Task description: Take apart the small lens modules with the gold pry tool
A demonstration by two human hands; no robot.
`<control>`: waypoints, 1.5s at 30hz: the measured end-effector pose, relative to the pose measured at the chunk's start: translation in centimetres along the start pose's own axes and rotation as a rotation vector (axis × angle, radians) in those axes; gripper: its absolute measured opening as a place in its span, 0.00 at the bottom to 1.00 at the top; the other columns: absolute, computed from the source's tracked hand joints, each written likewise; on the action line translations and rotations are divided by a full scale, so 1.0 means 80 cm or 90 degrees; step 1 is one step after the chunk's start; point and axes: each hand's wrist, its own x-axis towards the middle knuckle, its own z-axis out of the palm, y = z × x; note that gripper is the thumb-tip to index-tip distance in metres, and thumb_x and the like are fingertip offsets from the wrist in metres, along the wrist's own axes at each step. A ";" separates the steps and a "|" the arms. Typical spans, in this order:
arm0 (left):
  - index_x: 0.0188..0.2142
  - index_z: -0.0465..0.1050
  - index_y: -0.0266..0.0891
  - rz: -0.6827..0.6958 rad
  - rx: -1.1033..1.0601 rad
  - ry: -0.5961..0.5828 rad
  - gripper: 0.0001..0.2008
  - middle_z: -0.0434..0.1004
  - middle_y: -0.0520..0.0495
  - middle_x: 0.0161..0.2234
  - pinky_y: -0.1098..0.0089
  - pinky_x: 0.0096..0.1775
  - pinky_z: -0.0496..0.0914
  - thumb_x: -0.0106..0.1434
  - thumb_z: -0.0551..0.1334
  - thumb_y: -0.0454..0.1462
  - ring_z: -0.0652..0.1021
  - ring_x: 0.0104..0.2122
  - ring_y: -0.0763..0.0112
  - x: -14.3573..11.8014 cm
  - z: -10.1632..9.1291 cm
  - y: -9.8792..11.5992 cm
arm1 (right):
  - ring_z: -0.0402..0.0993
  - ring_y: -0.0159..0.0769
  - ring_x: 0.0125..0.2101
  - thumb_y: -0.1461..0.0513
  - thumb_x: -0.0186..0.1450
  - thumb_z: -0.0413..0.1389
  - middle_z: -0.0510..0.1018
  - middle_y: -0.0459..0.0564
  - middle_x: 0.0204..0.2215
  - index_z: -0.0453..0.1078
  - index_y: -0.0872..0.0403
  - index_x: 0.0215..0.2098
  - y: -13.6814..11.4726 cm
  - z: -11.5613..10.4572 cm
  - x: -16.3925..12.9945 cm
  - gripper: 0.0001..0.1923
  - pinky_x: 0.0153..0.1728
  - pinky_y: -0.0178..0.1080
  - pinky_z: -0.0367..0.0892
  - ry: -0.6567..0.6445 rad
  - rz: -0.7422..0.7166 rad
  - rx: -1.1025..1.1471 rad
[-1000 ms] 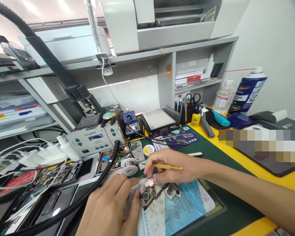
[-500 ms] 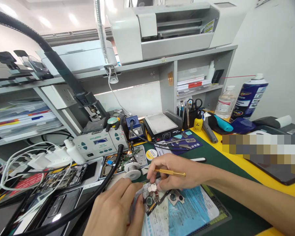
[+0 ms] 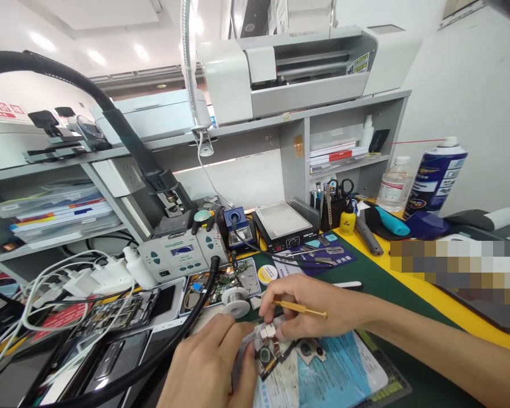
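Handling under inspection: a small dark camera module with a round lens on a thin flex circuit (image 3: pixel 266 357) is worked over a blue and white printed sheet (image 3: pixel 344 371) lying on the dark green bench mat (image 3: pixel 391 294).
Location: the module sits at the near middle of the bench, between both hands, just above the sheet.
Left hand (image 3: pixel 208 368): fingers are closed on the module's left edge; it is pinched and steadied there.
Right hand (image 3: pixel 310 306): fingers are closed around a slim brass-coloured tool (image 3: pixel 301 309), and its fingertips touch a small silver metal block (image 3: pixel 268 331) at the module's top.
Weight: judged very light.
Stiffness: the body is judged rigid; the attached flex is judged thin and easily creased.
Fragility: judged high; the lens face should not be touched or pressed.
Surface: metal shell judged smooth and liable to slip from bare fingers.
Hold points: the side edges of the frame are recommended, never the lens or the flex.
Nearby items: a second small camera module with two lenses (image 3: pixel 312 351) lies just right of it on the sheet; a silver solder wire spool (image 3: pixel 235 299) stands behind the hands.
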 end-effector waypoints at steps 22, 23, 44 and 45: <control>0.45 0.75 0.45 -0.005 -0.057 0.018 0.10 0.75 0.48 0.35 0.69 0.34 0.77 0.67 0.58 0.32 0.81 0.35 0.67 0.000 0.012 -0.004 | 0.75 0.36 0.35 0.66 0.60 0.61 0.79 0.51 0.38 0.74 0.57 0.44 0.000 0.008 -0.002 0.13 0.32 0.33 0.69 0.063 -0.041 -0.070; 0.45 0.75 0.45 -0.009 -0.064 0.024 0.10 0.75 0.48 0.36 0.69 0.35 0.77 0.67 0.58 0.32 0.81 0.34 0.67 0.000 0.012 -0.002 | 0.75 0.35 0.34 0.66 0.60 0.61 0.79 0.52 0.37 0.74 0.58 0.44 -0.001 0.008 -0.002 0.13 0.32 0.33 0.69 0.065 -0.037 -0.066; 0.45 0.73 0.42 0.041 -0.032 0.082 0.08 0.74 0.46 0.37 0.69 0.33 0.71 0.71 0.56 0.33 0.77 0.34 0.67 0.000 0.023 0.002 | 0.79 0.38 0.35 0.65 0.60 0.62 0.81 0.53 0.39 0.75 0.59 0.47 0.004 0.006 0.000 0.16 0.33 0.34 0.71 0.061 -0.027 -0.028; 0.44 0.73 0.42 0.033 -0.038 0.074 0.08 0.74 0.46 0.37 0.68 0.34 0.71 0.71 0.57 0.32 0.77 0.34 0.66 0.000 0.023 0.004 | 0.79 0.37 0.35 0.65 0.60 0.61 0.81 0.53 0.39 0.75 0.59 0.47 0.004 0.006 -0.001 0.16 0.32 0.34 0.70 0.063 -0.035 -0.045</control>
